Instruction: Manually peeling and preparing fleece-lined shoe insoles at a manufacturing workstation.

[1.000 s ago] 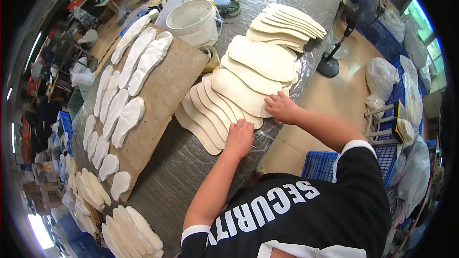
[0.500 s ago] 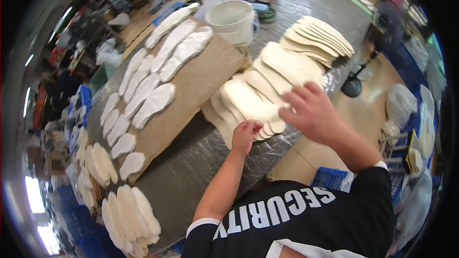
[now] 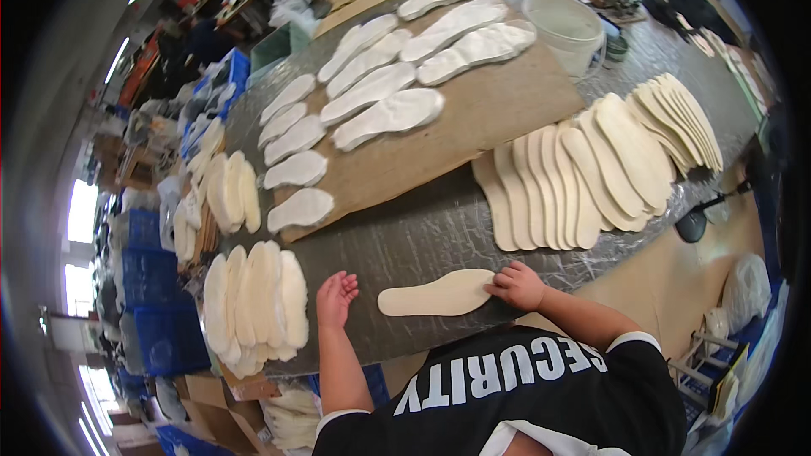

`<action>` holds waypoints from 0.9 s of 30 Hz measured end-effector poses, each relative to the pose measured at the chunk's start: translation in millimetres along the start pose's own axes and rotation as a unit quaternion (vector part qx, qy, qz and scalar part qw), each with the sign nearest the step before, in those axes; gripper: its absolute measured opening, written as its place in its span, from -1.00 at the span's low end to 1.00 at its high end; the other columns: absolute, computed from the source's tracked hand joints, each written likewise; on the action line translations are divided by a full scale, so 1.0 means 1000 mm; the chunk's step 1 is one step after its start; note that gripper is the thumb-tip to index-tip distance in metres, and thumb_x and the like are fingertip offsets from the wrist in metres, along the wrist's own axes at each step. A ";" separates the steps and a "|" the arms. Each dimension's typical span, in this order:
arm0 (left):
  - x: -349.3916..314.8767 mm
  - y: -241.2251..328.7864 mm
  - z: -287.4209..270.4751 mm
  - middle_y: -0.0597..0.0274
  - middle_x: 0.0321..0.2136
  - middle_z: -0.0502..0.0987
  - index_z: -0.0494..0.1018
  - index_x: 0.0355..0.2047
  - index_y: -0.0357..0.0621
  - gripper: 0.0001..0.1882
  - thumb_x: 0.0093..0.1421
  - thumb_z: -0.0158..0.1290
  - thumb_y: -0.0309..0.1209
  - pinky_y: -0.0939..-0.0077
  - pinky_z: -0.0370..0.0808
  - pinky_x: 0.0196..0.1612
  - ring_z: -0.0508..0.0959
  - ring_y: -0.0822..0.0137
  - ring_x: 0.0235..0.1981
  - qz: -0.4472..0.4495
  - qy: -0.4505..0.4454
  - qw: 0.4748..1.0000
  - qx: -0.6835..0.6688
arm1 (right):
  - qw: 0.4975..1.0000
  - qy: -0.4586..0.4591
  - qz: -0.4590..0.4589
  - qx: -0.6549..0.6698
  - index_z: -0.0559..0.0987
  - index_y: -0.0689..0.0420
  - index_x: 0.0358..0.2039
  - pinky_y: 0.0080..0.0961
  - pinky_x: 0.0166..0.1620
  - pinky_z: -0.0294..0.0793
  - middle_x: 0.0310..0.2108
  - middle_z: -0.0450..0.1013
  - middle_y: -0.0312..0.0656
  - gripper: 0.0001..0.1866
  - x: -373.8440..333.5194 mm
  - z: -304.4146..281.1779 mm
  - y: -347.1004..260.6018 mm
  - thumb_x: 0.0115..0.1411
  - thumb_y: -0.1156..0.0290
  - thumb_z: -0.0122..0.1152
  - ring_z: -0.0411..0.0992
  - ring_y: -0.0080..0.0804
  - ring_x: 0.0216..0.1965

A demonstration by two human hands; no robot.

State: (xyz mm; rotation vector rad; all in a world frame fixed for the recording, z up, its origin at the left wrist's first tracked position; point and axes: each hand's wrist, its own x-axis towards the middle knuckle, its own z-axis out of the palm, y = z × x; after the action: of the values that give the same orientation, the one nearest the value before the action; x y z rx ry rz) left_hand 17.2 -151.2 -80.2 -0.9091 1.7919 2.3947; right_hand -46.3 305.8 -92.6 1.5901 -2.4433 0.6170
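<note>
A single cream insole (image 3: 435, 294) lies flat near the front edge of the table. My right hand (image 3: 517, 285) pinches its right end between thumb and fingers. To the left of that insole, my left hand (image 3: 338, 299) is held over the tabletop, fingers loosely curled and apart, with nothing in it. Beyond my right hand, overlapping cream insoles (image 3: 549, 190) are fanned out in rows. Left of my left hand sits a pile of fluffy cream insoles (image 3: 256, 300).
A brown board (image 3: 473, 131) carries several white fleecy insoles (image 3: 389, 118). Behind it stands a whitish bucket (image 3: 564, 29). More fluffy insoles (image 3: 231, 192) lie along the left edge. Blue crates (image 3: 165, 338) stand on the floor at left, a black round-based stand (image 3: 691, 226) at right.
My right hand has come down from the fanned insoles and now grips one lying separately in front. My left hand has moved away to the left. The view has shifted.
</note>
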 end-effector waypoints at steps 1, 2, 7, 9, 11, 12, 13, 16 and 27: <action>0.002 0.007 -0.007 0.02 -0.16 0.56 0.40 -0.03 -0.26 -0.62 0.31 -0.02 -0.21 0.17 0.51 -0.13 0.57 0.11 -0.24 0.002 0.015 1.000 -0.003 | 1.000 -0.001 -0.013 0.009 0.59 -0.01 -0.19 -0.41 -0.17 0.31 -0.41 0.33 -0.34 -0.64 0.001 0.004 0.002 -0.09 0.30 0.16 0.36 -0.40 -0.32; 0.012 0.014 -0.011 0.05 -0.19 0.57 0.44 -0.10 -0.27 -0.69 0.27 0.03 -0.30 0.23 0.51 -0.19 0.57 0.11 -0.28 0.063 0.053 0.981 0.175 | 0.999 -0.007 -0.006 0.036 0.59 0.00 -0.20 -0.41 -0.17 0.32 -0.40 0.35 -0.33 -0.65 0.002 0.007 0.004 -0.07 0.31 0.17 0.37 -0.38 -0.31; 0.062 0.074 0.027 0.12 -0.34 0.53 0.51 -0.41 -0.14 -0.89 0.02 0.17 -0.45 0.21 0.41 -0.16 0.50 0.08 -0.22 0.383 0.183 0.647 0.633 | 0.989 -0.011 0.054 0.139 0.58 0.04 -0.30 -0.39 -0.16 0.36 -0.36 0.41 -0.28 -0.76 0.010 0.003 0.007 -0.06 0.37 0.29 0.41 -0.32 -0.28; 0.086 0.089 0.036 0.18 -0.36 0.53 0.52 -0.40 -0.10 -0.89 0.01 0.16 -0.43 0.19 0.37 -0.13 0.47 0.13 -0.19 0.379 0.196 0.594 0.682 | 0.985 0.006 0.086 0.152 0.56 0.05 -0.30 -0.34 -0.19 0.38 -0.33 0.41 -0.22 -0.72 0.008 0.013 0.001 -0.08 0.34 0.34 0.41 -0.25 -0.29; 0.102 0.093 0.033 0.24 -0.38 0.53 0.54 -0.40 -0.05 -0.88 0.00 0.16 -0.41 0.18 0.33 -0.10 0.45 0.19 -0.16 0.372 0.209 0.538 0.727 | 0.952 -0.010 0.264 0.155 0.54 0.08 -0.30 -0.25 -0.19 0.41 -0.30 0.41 -0.14 -0.66 0.016 0.008 -0.010 -0.11 0.29 0.40 0.42 -0.14 -0.28; 0.110 0.095 0.026 0.28 -0.38 0.52 0.52 -0.44 -0.03 -0.91 -0.01 0.15 -0.40 0.16 0.30 -0.09 0.44 0.21 -0.15 0.356 0.202 0.529 0.744 | 0.952 -0.012 0.265 0.153 0.54 0.08 -0.30 -0.25 -0.19 0.41 -0.30 0.41 -0.14 -0.66 0.023 0.006 -0.016 -0.11 0.29 0.40 0.42 -0.14 -0.28; 0.116 0.095 0.021 0.33 -0.39 0.51 0.49 -0.48 -0.01 -0.93 -0.02 0.14 -0.38 0.14 0.26 -0.07 0.43 0.23 -0.14 0.340 0.190 0.519 0.761 | 0.930 -0.013 0.350 0.116 0.52 0.10 -0.31 -0.22 -0.20 0.42 -0.30 0.41 -0.13 -0.63 0.031 0.004 -0.026 -0.13 0.30 0.43 0.43 -0.10 -0.28; 0.117 0.091 0.011 0.39 -0.41 0.50 0.49 -0.51 0.01 -0.95 -0.02 0.12 -0.36 0.15 0.24 -0.09 0.43 0.24 -0.18 0.404 0.193 0.516 0.730 | 0.879 -0.054 0.461 0.110 0.49 0.13 -0.32 -0.18 -0.20 0.44 -0.29 0.41 -0.09 -0.61 0.048 -0.001 -0.041 -0.14 0.28 0.45 0.44 -0.03 -0.25; -0.030 0.013 0.193 0.19 -0.56 0.52 0.46 -0.61 -0.08 -0.92 -0.06 0.06 -0.38 0.15 0.25 -0.19 0.47 0.18 -0.36 0.410 -0.194 0.561 0.693 | 0.725 -0.016 0.523 0.448 0.48 0.14 -0.11 -0.46 -0.36 0.39 -0.51 0.47 -0.20 -0.61 0.004 -0.022 -0.065 0.02 0.49 0.34 0.40 -0.46 -0.47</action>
State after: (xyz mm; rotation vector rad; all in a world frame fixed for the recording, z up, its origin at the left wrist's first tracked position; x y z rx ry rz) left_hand -46.6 24.0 -21.6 0.7065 3.0412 0.2888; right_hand 9.4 289.2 -55.2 -0.0115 -3.0669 2.1617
